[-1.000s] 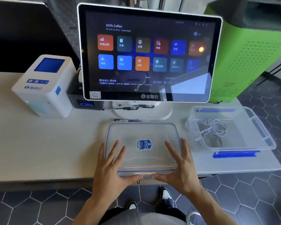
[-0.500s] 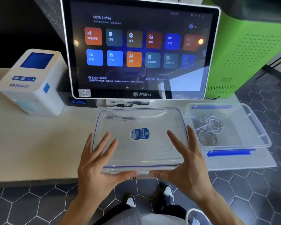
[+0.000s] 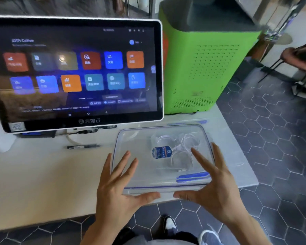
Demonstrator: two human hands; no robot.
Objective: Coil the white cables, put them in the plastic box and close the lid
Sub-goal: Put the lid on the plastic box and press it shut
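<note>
Risk of a crooked seat: the lid point(image 3: 163, 156) looks tilted, near edge higher than the far one, so one side could land outside the box rim and not close; I judge this from the blue clip point(image 3: 192, 176) showing through the lid rather than lined up with its edge.
Risk of a pinched cable: a loop lying close to the wall could get trapped under the lid edge, keeping it from closing flat.
Risk of a slip: only the near edge is held, so the far end could swing or drop early.
Lid: clear plastic, rounded corners, thin blue line around the edge, blue oval sticker in the middle; blurred by motion.
White cables point(image 3: 179, 147): loose coils, seen through the lid, lying inside the box, towards its far side.
Box point(image 3: 204, 122): clear, mostly covered by the lid, standing on the pale counter point(image 3: 42, 174) near its right end, in front of the green cabinet point(image 3: 210, 68).
Left hand point(image 3: 116, 188): gripping the lid's near edge, thumb under, fingers spread on top.
Right hand point(image 3: 212, 184): same grip on the near right part, fingers fanned.
Nearby: a touch screen point(image 3: 74, 71) stands to the left, and a dark pen point(image 3: 83, 146) lies in front of it, apart from the box.
</note>
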